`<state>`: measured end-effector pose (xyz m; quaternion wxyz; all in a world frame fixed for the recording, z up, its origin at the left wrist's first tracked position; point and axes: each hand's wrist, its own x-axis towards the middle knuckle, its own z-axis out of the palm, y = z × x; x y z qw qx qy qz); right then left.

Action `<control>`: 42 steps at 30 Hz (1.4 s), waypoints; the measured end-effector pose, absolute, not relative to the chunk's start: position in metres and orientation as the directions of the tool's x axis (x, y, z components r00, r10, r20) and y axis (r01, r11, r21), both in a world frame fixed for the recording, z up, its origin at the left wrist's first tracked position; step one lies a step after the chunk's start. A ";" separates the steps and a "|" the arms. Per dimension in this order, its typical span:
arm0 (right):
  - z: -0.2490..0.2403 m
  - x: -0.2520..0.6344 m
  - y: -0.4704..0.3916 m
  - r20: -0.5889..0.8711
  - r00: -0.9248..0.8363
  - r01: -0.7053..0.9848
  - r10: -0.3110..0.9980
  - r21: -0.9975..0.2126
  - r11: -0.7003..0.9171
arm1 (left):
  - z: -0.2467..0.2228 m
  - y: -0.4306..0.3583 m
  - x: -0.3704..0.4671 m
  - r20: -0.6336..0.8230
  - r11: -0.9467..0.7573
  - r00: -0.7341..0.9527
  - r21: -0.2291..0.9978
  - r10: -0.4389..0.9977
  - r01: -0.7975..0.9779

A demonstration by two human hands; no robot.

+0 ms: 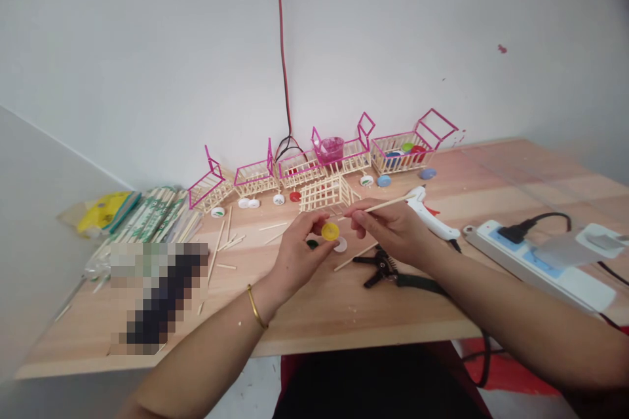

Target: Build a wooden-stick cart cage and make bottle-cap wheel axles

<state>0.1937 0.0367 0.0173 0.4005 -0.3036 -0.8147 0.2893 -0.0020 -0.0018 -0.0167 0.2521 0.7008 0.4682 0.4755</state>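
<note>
Wooden basket (386, 167) holds coloured caps (417, 154); left fingers (328, 251) pinch yellow lid (330, 231), right fingers (364, 220) a stick (388, 203)

No word, brand or number can be read here — what print there is stays too small or blurred. Green printing runs over the clear wrappers (153, 213) of the stick bundles at the left of the worktop (314, 321), its characters illegible. Small green marks show on one white cap (217, 212) near the front of the leftmost basket (211, 190) and on another white cap (366, 180) farther right; a dark mark sits on a third white cap (278, 199) between them — none of these marks can be made out.
</note>
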 end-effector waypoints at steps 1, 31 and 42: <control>0.017 0.194 0.037 0.465 -0.490 0.289 0.737 -0.711 0.641 | -0.017 -0.001 -0.003 0.439 -0.444 0.122 0.773 0.890 0.453; -0.005 0.181 0.032 0.151 -0.839 0.455 0.523 -0.331 0.826 | -0.008 -0.010 -0.001 0.467 -0.553 0.301 0.645 0.831 0.527; 0.034 0.218 0.049 0.443 -0.517 0.575 0.732 -0.454 0.681 | -0.014 0.000 -0.013 0.461 -0.379 -0.057 0.789 0.886 0.484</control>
